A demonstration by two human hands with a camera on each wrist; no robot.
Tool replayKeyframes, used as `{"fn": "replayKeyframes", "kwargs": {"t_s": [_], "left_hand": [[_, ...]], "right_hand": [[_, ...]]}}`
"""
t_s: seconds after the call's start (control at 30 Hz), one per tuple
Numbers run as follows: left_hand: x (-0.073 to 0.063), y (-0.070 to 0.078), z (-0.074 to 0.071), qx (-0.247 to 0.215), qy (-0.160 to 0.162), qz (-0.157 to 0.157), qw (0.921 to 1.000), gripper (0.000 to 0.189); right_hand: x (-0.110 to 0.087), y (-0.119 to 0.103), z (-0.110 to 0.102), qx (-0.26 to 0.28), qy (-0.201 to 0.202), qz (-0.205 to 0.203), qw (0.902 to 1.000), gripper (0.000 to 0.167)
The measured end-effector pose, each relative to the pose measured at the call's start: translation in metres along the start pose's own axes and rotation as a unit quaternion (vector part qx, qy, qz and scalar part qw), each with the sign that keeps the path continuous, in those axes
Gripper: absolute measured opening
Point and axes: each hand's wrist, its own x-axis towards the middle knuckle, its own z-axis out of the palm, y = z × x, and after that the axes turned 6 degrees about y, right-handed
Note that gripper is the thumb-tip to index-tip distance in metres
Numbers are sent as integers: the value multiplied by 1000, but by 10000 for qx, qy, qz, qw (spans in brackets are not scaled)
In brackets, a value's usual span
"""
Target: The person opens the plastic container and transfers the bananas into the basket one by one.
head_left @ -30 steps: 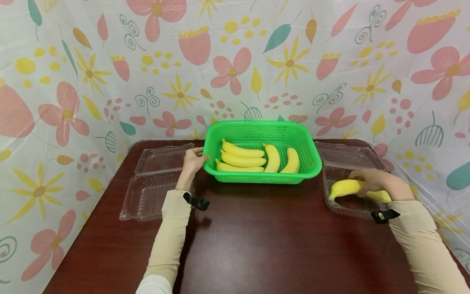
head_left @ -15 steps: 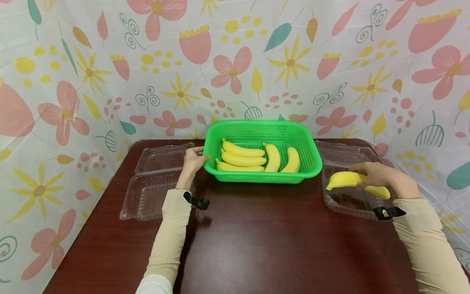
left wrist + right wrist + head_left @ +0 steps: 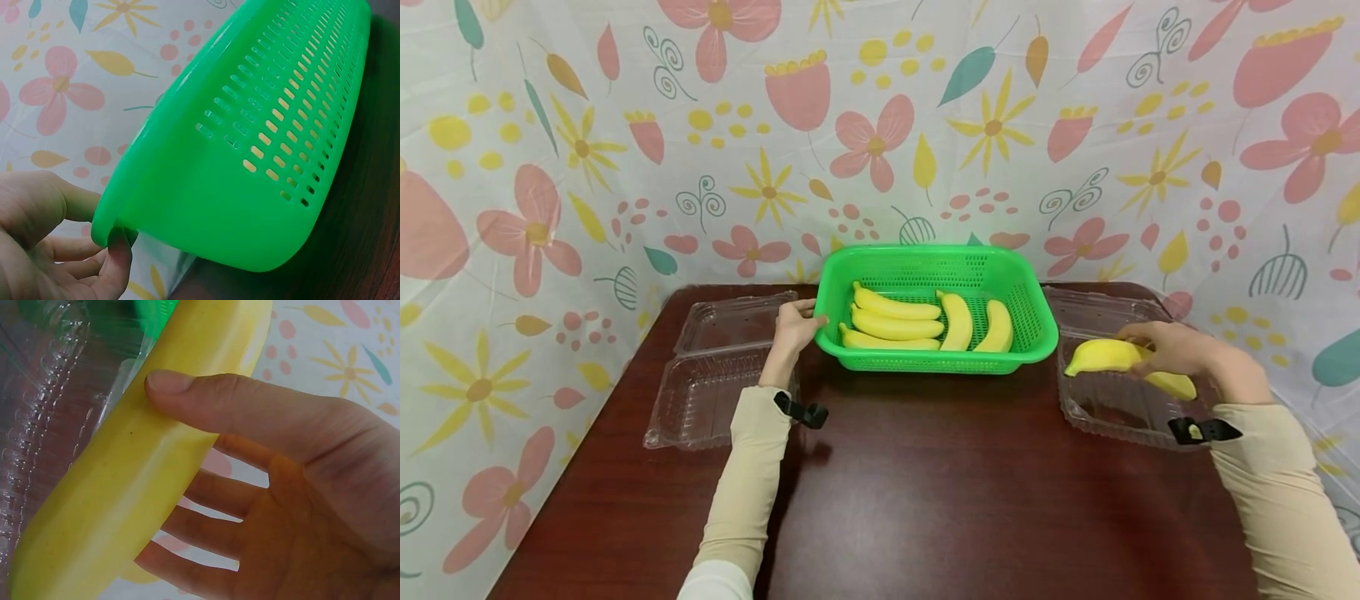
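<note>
My right hand [image 3: 1172, 348] holds a yellow banana [image 3: 1101, 357] over the clear plastic box on the right [image 3: 1120, 412]. In the right wrist view the thumb lies across the near side of the banana [image 3: 119, 469], with the fingers behind it. My left hand [image 3: 797, 327] pinches the left end of the rim of a green plastic basket [image 3: 936, 364]. The left wrist view shows thumb and fingers on either side of that rim [image 3: 112, 206]. Inside the basket, several bananas [image 3: 895, 325] lie on the bottom, some lengthwise on the left and two upright-pointing ones to the right.
Another clear plastic box [image 3: 700, 408] stands on the left, its lid [image 3: 730, 321] folded back. The right box's lid [image 3: 1105, 312] is folded back too. A flower-patterned curtain [image 3: 880, 125] closes off the back and sides of the dark brown table [image 3: 925, 475].
My right hand has lifted the banana up from inside the right box and shifted slightly right. The left hand, the basket and its bananas have stayed put.
</note>
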Motion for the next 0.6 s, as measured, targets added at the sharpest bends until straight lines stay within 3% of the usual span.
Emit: {"fn": "replayKeyframes", "kwargs": {"t_s": [0.33, 0.6], "left_hand": [[1, -1, 1, -39, 43, -1, 10000, 48], [2, -1, 1, -20, 38, -15, 10000, 48]], "right_hand": [[-1, -13, -5, -102, 267, -153, 9995, 54], [3, -24, -6, 165, 367, -269, 9988, 49]]}}
